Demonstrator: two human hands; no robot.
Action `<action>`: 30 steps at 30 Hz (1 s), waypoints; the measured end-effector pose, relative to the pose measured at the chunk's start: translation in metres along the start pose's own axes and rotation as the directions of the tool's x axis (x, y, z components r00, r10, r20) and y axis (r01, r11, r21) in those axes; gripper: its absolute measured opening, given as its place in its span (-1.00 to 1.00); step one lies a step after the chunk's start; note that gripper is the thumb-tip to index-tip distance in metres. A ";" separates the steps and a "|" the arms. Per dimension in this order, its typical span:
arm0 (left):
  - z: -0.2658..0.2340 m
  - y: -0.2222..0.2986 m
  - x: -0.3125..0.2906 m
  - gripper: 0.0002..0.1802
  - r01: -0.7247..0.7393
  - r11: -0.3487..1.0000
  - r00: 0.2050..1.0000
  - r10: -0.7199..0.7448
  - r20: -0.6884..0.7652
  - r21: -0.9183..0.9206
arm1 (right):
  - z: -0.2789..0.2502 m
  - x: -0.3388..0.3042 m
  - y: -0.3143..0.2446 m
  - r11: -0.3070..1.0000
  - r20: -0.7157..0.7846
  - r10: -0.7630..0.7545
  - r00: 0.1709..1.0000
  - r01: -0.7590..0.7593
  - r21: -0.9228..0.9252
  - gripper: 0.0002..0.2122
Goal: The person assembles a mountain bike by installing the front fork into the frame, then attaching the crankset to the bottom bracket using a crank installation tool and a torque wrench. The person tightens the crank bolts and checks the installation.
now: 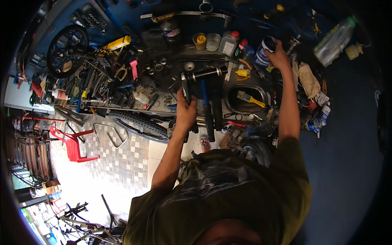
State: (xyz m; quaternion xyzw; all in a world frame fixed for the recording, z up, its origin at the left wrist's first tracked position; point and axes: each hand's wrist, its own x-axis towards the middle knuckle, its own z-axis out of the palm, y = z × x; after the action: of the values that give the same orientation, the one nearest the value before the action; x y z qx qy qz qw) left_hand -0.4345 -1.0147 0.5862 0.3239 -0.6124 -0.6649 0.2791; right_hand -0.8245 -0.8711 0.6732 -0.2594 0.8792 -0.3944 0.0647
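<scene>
My left hand is closed round a dark bicycle crank arm, held upright over the workbench's front edge. A thick black axle with silver bands juts from its upper end toward the right. At the back right of the bench, the fingers of my right hand wrap round the top of a blue and white tub, which tilts a little. Just right of the crank arm are blue-and-black handles. A metal basin holds a yellow-handled brush.
Tools crowd the bench's left, with a chainring wheel and a pink-handled tool. Bottles and a yellow cup line the back. Below the front edge are a bicycle tyre and a red plastic chair.
</scene>
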 end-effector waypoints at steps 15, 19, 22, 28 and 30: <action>-0.063 0.022 -0.045 -0.27 -0.281 0.901 0.935 0.334 -0.116 0.330 | 0.109 -0.218 -0.211 0.758 0.592 -0.509 0.625 0.651 -0.035 -0.40; -0.085 0.039 -0.061 -0.22 -0.173 0.949 0.969 0.212 -0.127 0.266 | 0.137 -0.242 -0.212 0.650 0.511 -0.601 0.615 0.748 -0.136 -0.33; -0.104 0.037 -0.063 -0.24 -0.179 0.956 0.962 0.220 -0.164 0.233 | 0.149 -0.270 -0.219 0.587 0.557 -0.570 0.604 0.774 -0.238 -0.23; -0.122 0.044 -0.066 -0.40 -0.203 0.952 0.938 0.257 -0.235 0.232 | 0.165 -0.287 -0.210 0.560 0.573 -0.580 0.579 0.794 -0.236 -0.18; -0.127 0.044 -0.067 -0.38 -0.211 0.942 0.933 0.274 -0.235 0.260 | 0.152 -0.285 -0.228 0.628 0.532 -0.612 0.585 0.768 -0.122 -0.22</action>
State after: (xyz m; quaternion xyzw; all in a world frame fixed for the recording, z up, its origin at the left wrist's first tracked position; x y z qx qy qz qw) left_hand -0.2946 -1.0480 0.6305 0.3623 -0.6773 -0.4997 0.4003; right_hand -0.4389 -0.9534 0.7096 -0.6745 0.7186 -0.1597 0.0552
